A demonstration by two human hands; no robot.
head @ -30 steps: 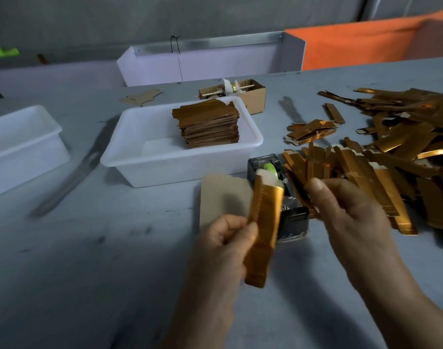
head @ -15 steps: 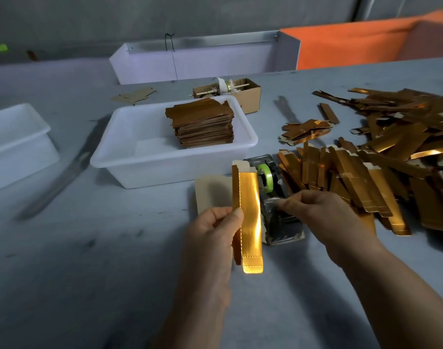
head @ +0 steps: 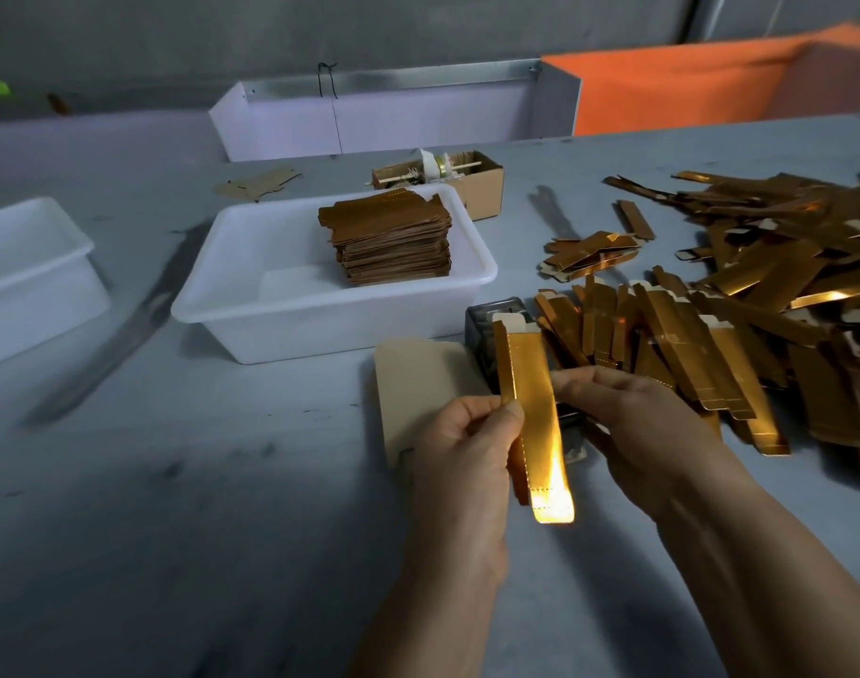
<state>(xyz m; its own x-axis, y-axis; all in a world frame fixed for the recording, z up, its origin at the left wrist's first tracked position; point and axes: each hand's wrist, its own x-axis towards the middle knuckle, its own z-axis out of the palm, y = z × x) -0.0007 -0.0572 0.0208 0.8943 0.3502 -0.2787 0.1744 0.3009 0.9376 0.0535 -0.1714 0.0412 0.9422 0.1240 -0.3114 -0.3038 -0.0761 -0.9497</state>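
Observation:
My left hand (head: pixel 467 442) pinches a long folded gold-foil carton (head: pixel 533 413), holding it upright above the table. My right hand (head: pixel 633 418) has its fingertips against the carton's right edge at mid-height; whether it pinches the carton or a bit of tape is unclear. Behind the carton stands a dark tape dispenser (head: pixel 489 330), mostly hidden by it. A flat brown card (head: pixel 418 379) lies on the table under my left hand.
A white tub (head: pixel 251 305) holds a stack of flat gold blanks (head: pixel 391 242). Several folded gold cartons lie in a loose pile (head: pixel 741 305) at the right. A second white tub (head: pixel 31 266) stands far left, a small cardboard box (head: pixel 472 183) behind.
My right hand moved from the tape dispenser to the carton's right edge. The carton has turned so its broad gold face points toward me and now covers the dispenser.

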